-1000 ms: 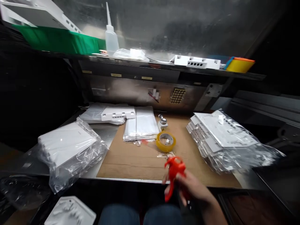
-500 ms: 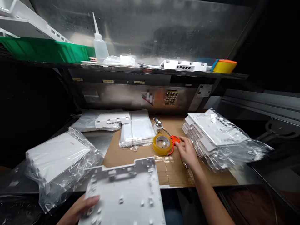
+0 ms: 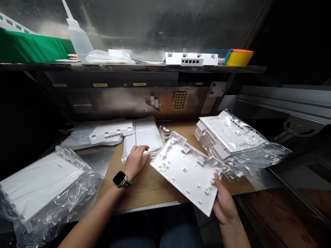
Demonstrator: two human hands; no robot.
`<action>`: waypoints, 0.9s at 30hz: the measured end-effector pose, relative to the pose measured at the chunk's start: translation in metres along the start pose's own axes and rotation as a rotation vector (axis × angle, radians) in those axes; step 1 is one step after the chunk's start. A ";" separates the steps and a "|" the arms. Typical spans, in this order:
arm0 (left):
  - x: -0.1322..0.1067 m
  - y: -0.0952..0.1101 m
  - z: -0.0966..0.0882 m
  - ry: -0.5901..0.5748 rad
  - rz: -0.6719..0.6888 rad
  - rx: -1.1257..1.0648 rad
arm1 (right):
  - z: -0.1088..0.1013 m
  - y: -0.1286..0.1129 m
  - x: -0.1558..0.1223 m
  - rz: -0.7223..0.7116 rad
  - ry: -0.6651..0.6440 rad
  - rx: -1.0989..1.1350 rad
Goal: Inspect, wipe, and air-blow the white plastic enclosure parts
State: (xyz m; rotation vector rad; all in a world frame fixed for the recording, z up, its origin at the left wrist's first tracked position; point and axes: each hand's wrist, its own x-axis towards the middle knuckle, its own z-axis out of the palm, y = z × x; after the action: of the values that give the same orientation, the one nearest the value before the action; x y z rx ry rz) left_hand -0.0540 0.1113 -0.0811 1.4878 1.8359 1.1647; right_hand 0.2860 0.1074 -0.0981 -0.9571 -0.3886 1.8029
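Note:
My right hand (image 3: 224, 203) grips the lower right edge of a white plastic panel (image 3: 187, 170), holding it tilted above the cardboard mat (image 3: 144, 187). The panel's inner side, with small ribs and posts, faces up. My left hand (image 3: 136, 161), with a black watch on the wrist, rests on a stack of clear plastic bags (image 3: 144, 136); its fingers curl over the stack's front edge. The tape roll and red scissors are hidden behind the panel.
A bagged stack of white panels (image 3: 232, 141) lies at the right, another bagged stack (image 3: 38, 184) at the left. A white housing (image 3: 111, 131) sits on bags behind. The shelf holds a squeeze bottle (image 3: 77, 36), a white housing (image 3: 191, 58) and a yellow tub (image 3: 239, 57).
The right hand left the red scissors by the tape roll. The white panel passed from my left hand to my right. The left hand reached forward onto the clear bags.

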 end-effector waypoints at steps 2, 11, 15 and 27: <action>0.012 -0.011 0.005 0.037 0.079 0.114 | -0.001 -0.006 -0.002 -0.075 0.045 0.008; 0.039 -0.013 -0.010 0.061 0.049 0.257 | -0.008 -0.011 -0.008 -0.180 0.085 -0.037; 0.059 -0.017 -0.025 -0.023 -0.044 0.120 | -0.006 -0.005 -0.006 -0.212 0.108 -0.054; 0.075 -0.044 -0.027 -0.100 -0.094 -0.165 | 0.031 0.034 0.001 -0.331 0.037 -0.289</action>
State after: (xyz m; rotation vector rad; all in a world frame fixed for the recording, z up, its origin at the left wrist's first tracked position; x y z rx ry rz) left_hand -0.1197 0.1732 -0.0945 1.3291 1.6817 1.1459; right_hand 0.2406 0.0982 -0.1009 -1.0529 -0.7534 1.4494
